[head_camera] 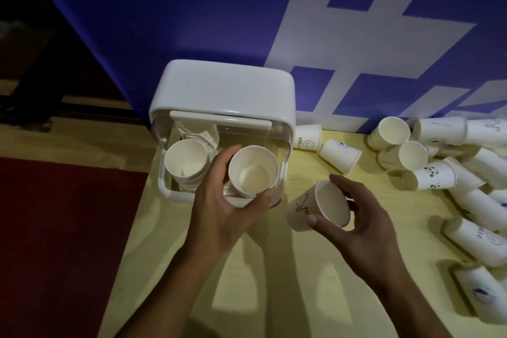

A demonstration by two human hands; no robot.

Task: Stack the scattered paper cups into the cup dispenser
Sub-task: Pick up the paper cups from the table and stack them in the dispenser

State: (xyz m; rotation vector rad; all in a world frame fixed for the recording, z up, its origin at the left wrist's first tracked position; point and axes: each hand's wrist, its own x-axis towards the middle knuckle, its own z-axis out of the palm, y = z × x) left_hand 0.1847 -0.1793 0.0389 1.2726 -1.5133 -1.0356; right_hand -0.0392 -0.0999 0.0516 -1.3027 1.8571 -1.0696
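Dim light, detail soft throughout. Left hand [219,200], centre of the frame, has fingers and thumb curled round an upright paper cup [253,170], mouth toward the camera, held over the right part of the open dispenser [225,90]. The hand and cup hide what lies below, so I cannot tell whether this cup rests on anything. Right hand [356,217], just right of centre, grips a second cup [321,208] with the thumb low on the rim and the fingers over the top. The cup is tilted and above the table; its dark print is partly covered and unreadable. Inside the dispenser, at its left, a stack of cups [186,162] stands mouth up. Behind it is a ribbed, clear shape, too blurred to name. The dispenser is white with see-through sides and sits at the table's far left corner against the wall. The loose cups [466,173] lie heaped along the right side, most on their sides, several cut off by the right edge. One cup with a smiley [307,136] lies beside the dispenser, its lettering partly hidden. The table [274,269] is pale yellow wood grain with hard shadows of both arms. The wall [164,8] in the upper frame is blue with broad white bars. Red floor [55,228] at lower left; the upper left corner is too dark to read.
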